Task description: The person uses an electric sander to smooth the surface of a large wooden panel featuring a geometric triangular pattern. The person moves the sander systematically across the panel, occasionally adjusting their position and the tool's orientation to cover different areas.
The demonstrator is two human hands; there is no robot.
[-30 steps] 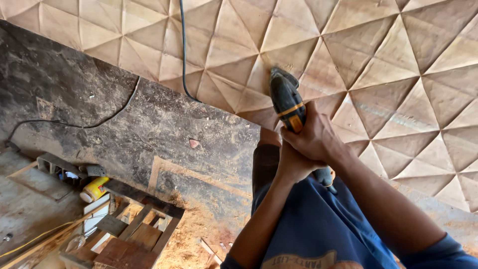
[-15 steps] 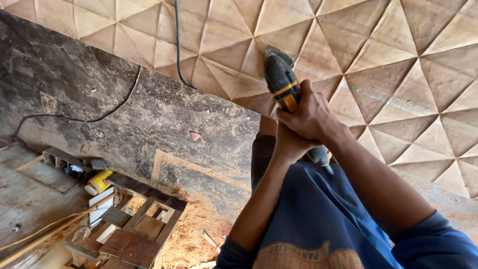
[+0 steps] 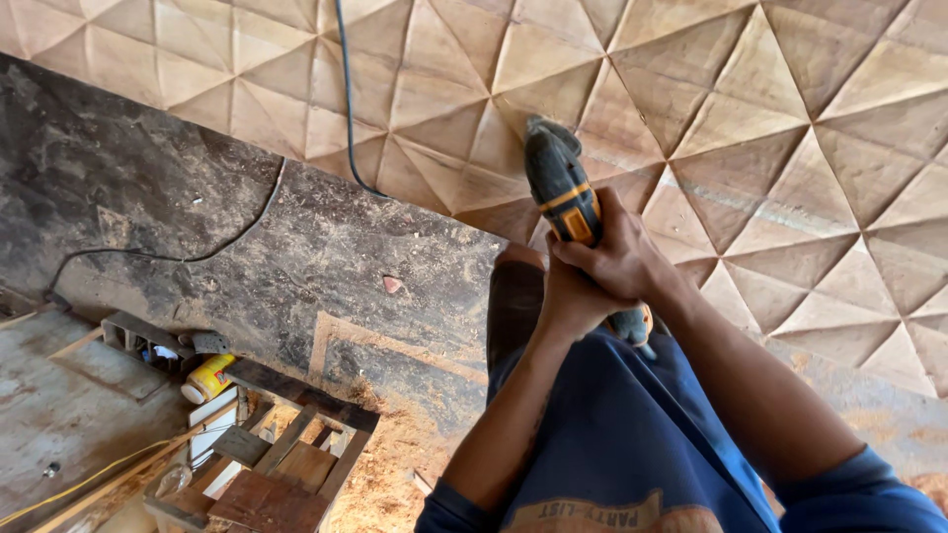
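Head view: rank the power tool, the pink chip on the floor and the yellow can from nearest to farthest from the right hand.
1. Power tool: gripped in the right hand.
2. Pink chip: on the dusty floor, image left of the hands.
3. Yellow can: far lower left, by the wooden frames.

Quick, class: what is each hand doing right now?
Left hand: closed around the power tool, under the right.
Right hand: closed on the same tool.

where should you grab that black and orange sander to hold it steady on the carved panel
Grip the black and orange power sander by its narrow rear body, coming from behind, as both hands do: right hand on top, left hand beneath. Its head lies on the carved wooden triangle-patterned panel.
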